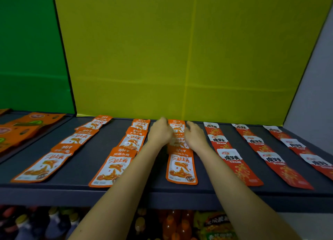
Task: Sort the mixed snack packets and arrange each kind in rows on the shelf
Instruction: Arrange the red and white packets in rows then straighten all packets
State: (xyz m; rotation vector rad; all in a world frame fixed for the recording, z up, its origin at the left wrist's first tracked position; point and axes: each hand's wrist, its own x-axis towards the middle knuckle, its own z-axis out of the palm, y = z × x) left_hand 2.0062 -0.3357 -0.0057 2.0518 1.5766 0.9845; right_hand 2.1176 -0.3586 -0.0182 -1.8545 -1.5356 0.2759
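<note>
While the dark shelf [81,167] carries six rows of packets — orange ones left, red ones [237,166] right — my left hand [160,131] and right hand [195,134] flank the third orange row [180,149], fingers loose, grasping nothing.
</note>
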